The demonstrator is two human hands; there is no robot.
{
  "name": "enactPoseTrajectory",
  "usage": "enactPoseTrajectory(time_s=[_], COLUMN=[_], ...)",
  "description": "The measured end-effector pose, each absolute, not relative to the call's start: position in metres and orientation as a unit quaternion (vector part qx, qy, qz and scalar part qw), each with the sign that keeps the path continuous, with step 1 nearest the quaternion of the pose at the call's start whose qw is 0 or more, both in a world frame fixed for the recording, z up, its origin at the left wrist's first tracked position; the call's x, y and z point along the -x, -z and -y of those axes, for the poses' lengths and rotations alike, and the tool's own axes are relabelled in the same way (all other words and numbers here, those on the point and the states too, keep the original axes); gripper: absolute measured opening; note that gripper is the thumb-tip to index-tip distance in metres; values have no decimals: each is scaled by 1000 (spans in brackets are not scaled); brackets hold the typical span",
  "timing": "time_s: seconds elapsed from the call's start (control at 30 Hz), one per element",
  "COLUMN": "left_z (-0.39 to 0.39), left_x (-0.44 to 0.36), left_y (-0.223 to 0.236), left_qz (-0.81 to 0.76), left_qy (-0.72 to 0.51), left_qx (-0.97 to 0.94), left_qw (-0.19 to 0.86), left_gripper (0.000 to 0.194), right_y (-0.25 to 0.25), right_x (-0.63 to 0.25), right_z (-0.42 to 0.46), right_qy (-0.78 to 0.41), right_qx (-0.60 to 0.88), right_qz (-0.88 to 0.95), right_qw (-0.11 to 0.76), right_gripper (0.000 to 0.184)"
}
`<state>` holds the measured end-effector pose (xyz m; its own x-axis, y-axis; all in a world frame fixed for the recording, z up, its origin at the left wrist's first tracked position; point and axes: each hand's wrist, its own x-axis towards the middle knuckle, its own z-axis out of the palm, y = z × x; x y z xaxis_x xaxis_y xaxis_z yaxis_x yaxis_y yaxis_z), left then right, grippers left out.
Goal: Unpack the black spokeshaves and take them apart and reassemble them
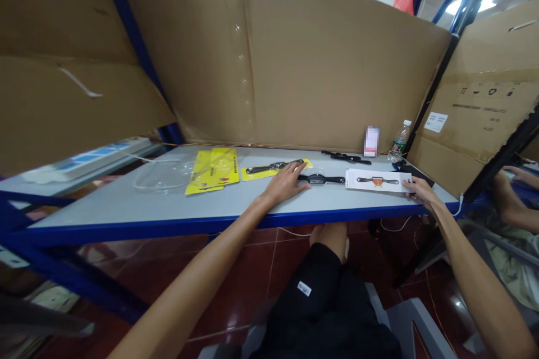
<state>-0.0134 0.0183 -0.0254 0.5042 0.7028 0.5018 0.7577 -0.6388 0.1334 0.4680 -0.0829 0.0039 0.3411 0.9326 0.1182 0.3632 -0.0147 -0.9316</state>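
My left hand (287, 181) lies flat on the grey table (126, 207) with its fingers stretched out. Its fingertips touch a black two-handled tool (320, 179) and reach toward another black tool (273, 167) that rests on a yellow card (252, 174). My right hand (418, 190) rests at the right end of a white backing card (377, 180) that carries a black tool with an orange centre; its fingers press on the card's edge.
A stack of yellow cards (213, 170) and clear plastic blister shells (160, 175) lie at the left. More black tools (346, 157), a small box (371, 141) and a water bottle (398, 142) stand at the back. Cardboard walls (315, 61) surround the table. Another person's arm (511, 202) shows at the right.
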Motion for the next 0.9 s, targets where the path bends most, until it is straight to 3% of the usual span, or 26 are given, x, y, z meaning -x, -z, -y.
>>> enactPoseTrajectory(time_s=[0.17,0.47,0.9], left_z=[-11,4,3], left_x=[7,-78,-83], left_y=[21,18,20], left_qz=[408,343,348], left_qy=[259,239,243], left_qx=[872,904,901], left_qw=[74,85,91], left_gripper=[77,51,52], right_y=[3,27,40], right_x=[-458,-451,-457], right_z=[74,58,53], right_qy=[-288,-240,-195], right_qx=[648,661,654], right_qz=[509,533,555], right_qw=[488,471,475], right_gripper=[28,22,19])
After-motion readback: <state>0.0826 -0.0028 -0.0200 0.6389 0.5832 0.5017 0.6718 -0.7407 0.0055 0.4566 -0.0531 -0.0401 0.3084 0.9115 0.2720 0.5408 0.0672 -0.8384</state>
